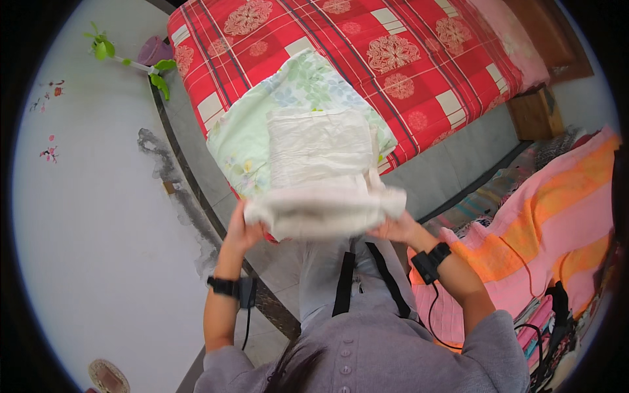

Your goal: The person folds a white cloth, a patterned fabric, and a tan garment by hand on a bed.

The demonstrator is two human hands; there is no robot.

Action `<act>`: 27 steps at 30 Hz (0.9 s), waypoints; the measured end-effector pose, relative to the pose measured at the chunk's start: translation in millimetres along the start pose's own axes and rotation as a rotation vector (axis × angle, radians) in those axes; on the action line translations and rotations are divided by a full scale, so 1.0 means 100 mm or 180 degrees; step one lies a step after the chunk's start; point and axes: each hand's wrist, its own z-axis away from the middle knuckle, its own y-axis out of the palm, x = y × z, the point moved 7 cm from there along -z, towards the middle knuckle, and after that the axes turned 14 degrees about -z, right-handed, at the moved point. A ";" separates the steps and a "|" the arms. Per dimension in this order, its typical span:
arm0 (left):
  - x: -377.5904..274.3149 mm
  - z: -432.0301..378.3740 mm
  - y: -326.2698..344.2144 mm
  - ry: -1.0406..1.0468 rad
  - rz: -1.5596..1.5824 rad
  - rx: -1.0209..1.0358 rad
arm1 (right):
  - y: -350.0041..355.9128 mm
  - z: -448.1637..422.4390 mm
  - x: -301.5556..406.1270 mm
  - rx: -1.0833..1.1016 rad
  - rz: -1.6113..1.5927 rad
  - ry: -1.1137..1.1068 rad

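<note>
Both hands hold the near edge of a white cloth, which is partly folded and blurred at its near end. My left hand grips its left corner, and my right hand grips the right one. The far part of the white cloth lies flat on a pale green floral cloth. That floral cloth rests on a bed with a red patterned bedspread. The fingertips of both hands are partly hidden by the white cloth.
A white wall with dark stains runs along the left. A purple pot with a green-leaved plant stands by the bed's far left corner. To the right lie a pink and orange blanket and piled clothes. A wooden block is beside the bed.
</note>
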 end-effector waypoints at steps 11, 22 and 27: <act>-0.99 -1.46 -0.76 0.0184 -0.3757 -0.1507 | 0.39 -0.41 1.67 -0.2578 0.4619 -0.3079; -0.69 -2.45 -0.83 -0.0843 -0.2780 -0.0647 | -0.02 -0.57 2.07 -0.2388 0.3629 -0.3587; -0.67 -2.13 0.13 -0.1258 -0.2781 -0.0341 | -0.11 -0.10 1.93 -0.1781 0.3393 -0.2796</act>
